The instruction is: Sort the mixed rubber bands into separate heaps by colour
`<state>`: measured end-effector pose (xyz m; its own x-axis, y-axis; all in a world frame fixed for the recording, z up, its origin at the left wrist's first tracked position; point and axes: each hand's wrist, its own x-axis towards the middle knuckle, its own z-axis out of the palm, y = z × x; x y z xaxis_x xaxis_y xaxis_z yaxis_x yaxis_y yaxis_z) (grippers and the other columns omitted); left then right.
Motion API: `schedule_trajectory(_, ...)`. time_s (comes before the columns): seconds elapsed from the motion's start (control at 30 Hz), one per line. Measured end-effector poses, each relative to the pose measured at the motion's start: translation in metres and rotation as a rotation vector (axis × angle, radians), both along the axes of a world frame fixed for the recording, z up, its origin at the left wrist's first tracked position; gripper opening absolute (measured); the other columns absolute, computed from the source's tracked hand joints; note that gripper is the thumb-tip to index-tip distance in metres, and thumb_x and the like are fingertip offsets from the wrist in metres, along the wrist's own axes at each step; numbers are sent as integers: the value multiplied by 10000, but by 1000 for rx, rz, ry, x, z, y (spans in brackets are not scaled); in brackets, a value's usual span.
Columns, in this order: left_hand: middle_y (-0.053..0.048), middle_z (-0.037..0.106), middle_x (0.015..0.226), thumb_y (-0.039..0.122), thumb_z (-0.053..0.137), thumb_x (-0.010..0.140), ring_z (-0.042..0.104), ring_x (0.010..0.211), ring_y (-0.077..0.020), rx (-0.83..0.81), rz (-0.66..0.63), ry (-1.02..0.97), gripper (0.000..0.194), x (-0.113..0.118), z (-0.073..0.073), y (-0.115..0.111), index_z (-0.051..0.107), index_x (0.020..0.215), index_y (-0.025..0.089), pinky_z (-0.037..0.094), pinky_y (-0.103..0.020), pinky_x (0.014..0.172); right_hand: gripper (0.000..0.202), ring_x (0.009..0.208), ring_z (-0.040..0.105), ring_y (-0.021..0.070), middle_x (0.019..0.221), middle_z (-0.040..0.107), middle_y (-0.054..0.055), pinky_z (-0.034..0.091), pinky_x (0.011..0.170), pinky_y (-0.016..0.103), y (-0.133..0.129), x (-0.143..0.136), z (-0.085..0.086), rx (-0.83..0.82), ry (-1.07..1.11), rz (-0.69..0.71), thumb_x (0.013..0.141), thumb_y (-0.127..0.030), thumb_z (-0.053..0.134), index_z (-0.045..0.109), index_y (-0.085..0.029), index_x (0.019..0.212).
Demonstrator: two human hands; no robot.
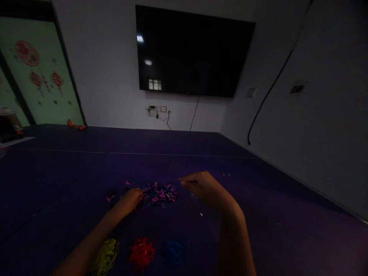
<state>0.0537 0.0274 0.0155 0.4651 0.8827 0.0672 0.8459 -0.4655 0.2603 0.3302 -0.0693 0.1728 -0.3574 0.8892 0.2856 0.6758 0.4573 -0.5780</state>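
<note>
Small elastic bands in pink, blue and black lie in a loose mixed pile (pixel 156 193) on the purple floor. My left hand (pixel 134 197) is down at the pile's left edge, fingers curled; whatever they hold is hidden. Off the right end of the pile hovers my right hand (pixel 198 184), thumb and fingertips pinched together and pointing left. Nothing nameable shows between them. Closer to me are three sorted heaps: yellow bands (pixel 105 257), partly behind my left forearm, red bands (pixel 142 253) and blue bands (pixel 176 252).
More dark and pink bands (pixel 111 194) are scattered left of my left hand. A white scrap (pixel 201 214) lies below my right hand. Orange objects (pixel 81 127) sit by the far wall, under a large wall-mounted television (pixel 195 53). A black cable (pixel 270 90) hangs at right.
</note>
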Motion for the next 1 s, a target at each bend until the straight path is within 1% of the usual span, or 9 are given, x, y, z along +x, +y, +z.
schedule_trajectory(0.13, -76, 623, 854, 98, 389, 824, 575, 812, -188, 19, 10, 18, 228, 2, -7, 4, 594, 745, 161, 400, -280, 740, 243, 846, 670, 193, 952, 726, 43, 499, 729, 282, 0, 0, 0, 13, 5, 0, 845, -214, 509, 731, -231, 943)
schedule_trajectory(0.27, -82, 604, 880, 86, 368, 829, 554, 840, -191, 58, 25, 19, 220, 2, -13, 2, 570, 790, 161, 389, -286, 759, 244, 850, 670, 189, 977, 721, 37, 500, 716, 269, 1, 0, -1, 4, 13, 3, 838, -212, 512, 730, -236, 944)
schedule_trajectory(0.43, -65, 575, 814, 72, 344, 818, 528, 774, -183, 87, 50, -38, 208, 1, -10, -3, 495, 721, 176, 377, -286, 712, 245, 819, 668, 180, 967, 723, 38, 488, 693, 264, 2, 1, -3, 16, -9, -2, 849, -232, 503, 726, -225, 951)
schedule_trajectory(0.6, -38, 554, 769, 100, 317, 830, 516, 727, -161, 52, 91, -152, 192, -2, 5, -2, 443, 719, 194, 383, -258, 670, 237, 807, 663, 177, 942, 727, 40, 470, 668, 258, 0, 0, -2, 17, -4, -17, 849, -234, 506, 732, -211, 916)
schedule_trajectory(0.7, 0, 535, 736, 177, 301, 865, 513, 703, -146, 3, 84, -258, 177, -5, 20, -6, 440, 759, 205, 392, -240, 660, 235, 762, 659, 170, 883, 734, 24, 462, 639, 254, 1, 1, -1, 2, -5, -6, 846, -227, 504, 735, -221, 894)
schedule_trajectory(0.8, 24, 502, 691, 239, 331, 859, 499, 673, -143, -91, 56, -345, 152, -1, 39, -16, 428, 746, 210, 388, -233, 628, 233, 760, 657, 167, 901, 733, 21, 467, 656, 256, 1, 1, -1, -1, 2, 0, 840, -222, 510, 737, -230, 893)
schedule_trajectory(0.9, 21, 514, 709, 269, 332, 869, 504, 673, -136, -215, -62, -406, 178, 15, 54, -34, 450, 753, 202, 393, -229, 627, 235, 792, 660, 173, 937, 728, 28, 475, 677, 259, 1, 0, -1, 6, 6, -6, 835, -216, 514, 737, -235, 906)
schedule_trajectory(0.97, 18, 532, 714, 250, 362, 860, 506, 685, -134, -258, -141, -394, 172, 33, 57, -51, 483, 750, 195, 389, -228, 641, 238, 813, 661, 178, 951, 726, 30, 477, 675, 260, 1, 0, -1, 7, 7, -17, 836, -221, 514, 733, -236, 929)
schedule_trajectory(1.0, 15, 551, 736, 232, 408, 839, 510, 696, -133, -281, -181, -363, 135, 43, 55, -61, 506, 756, 191, 384, -228, 644, 239, 815, 662, 179, 949, 727, 31, 478, 671, 261, 1, -1, -1, 6, 7, -19, 838, -226, 513, 731, -234, 935)
